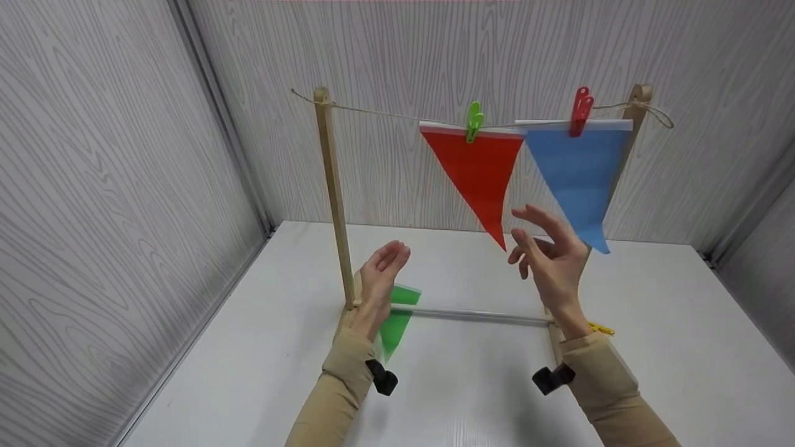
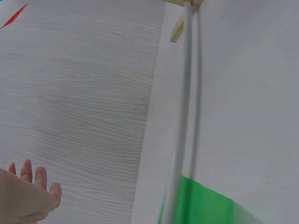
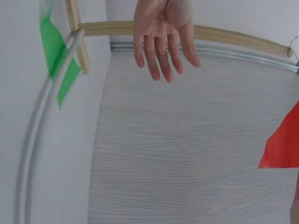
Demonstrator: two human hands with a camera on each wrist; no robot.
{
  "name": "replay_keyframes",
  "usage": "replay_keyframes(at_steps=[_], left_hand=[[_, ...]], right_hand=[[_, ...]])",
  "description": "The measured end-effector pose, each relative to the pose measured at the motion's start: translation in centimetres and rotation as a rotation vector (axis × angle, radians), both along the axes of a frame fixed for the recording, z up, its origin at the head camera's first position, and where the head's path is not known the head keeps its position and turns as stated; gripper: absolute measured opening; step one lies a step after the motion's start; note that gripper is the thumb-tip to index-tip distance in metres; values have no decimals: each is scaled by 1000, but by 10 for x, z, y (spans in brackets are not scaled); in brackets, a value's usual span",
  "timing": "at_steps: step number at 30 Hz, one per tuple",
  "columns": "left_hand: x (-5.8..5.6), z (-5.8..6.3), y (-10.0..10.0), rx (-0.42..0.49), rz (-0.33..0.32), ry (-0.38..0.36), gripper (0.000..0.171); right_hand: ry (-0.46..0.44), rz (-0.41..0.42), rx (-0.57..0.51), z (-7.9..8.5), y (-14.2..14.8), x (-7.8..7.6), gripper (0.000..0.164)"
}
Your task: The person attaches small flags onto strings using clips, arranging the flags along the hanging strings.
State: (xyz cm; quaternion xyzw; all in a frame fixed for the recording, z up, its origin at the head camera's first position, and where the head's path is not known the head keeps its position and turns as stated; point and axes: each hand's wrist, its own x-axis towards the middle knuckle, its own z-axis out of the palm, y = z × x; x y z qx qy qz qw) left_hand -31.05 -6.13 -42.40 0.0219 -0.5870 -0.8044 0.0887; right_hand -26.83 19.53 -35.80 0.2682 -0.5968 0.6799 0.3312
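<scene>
The left hand [image 1: 380, 276] has straight fingers, its grip holding nothing, near the green flag [image 1: 395, 335], nearer the worktop's [image 1: 472, 397] left edge. The right hand [image 1: 554, 263], loosely bent, holds nothing beside the blue flag [image 1: 574, 167], hung (like the red flag [image 1: 481, 177]) from the string [image 1: 372, 112].

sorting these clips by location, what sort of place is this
Probably a small staged work booth: wood-grain panels stand around a white tabletop, where a red pennant and a blue pennant hang from twine strung between two wooden posts.
</scene>
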Motion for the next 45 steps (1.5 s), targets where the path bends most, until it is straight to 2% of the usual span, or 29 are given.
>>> replay_keyframes(at_steps=[5, 9, 16, 22, 28, 35, 40, 45], left_hand=[[6, -27, -5, -31, 23, -69, 49], [11, -44, -7, -65, 38, -110, 53], [18, -64, -9, -122, 19, -141, 57], [26, -69, -15, -153, -73, -189, 66], [34, -70, -21, -172, -176, -222, 76], [37, -72, -27, -235, -303, -229, 83], [38, -72, -30, -326, -353, -261, 89], [39, -73, -33, -407, -359, -270, 86]], right_hand=[[-84, -17, -30, -40, 17, 4, 39], [-165, -19, -60, -67, 31, 10, 37], [-315, -71, -115, -101, 53, 20, 30], [-454, -160, -166, -122, 76, 25, 30], [-607, -166, -218, -138, 103, 29, 32], [-755, -209, -378, -145, 125, 31, 28], [-875, -293, -369, -149, 139, 31, 33], [-956, -358, -359, -155, 151, 33, 39]])
